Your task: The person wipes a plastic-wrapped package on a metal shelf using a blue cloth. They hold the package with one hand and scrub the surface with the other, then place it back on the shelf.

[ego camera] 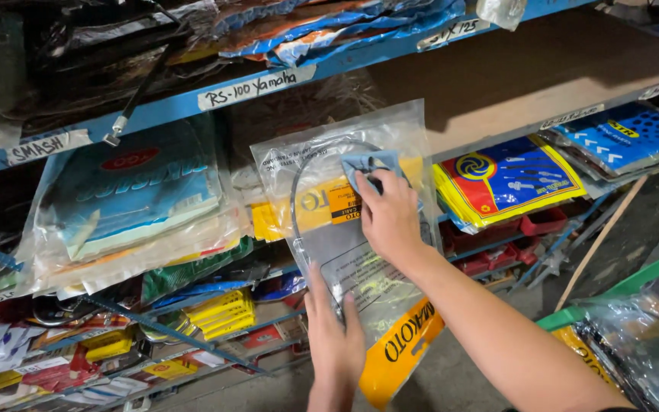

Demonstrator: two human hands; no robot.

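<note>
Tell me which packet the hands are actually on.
The clear plastic cable packet with the yellow card: left hand supports its lower edge, right hand presses a blue cloth. Other packets lie on shelves.
</note>
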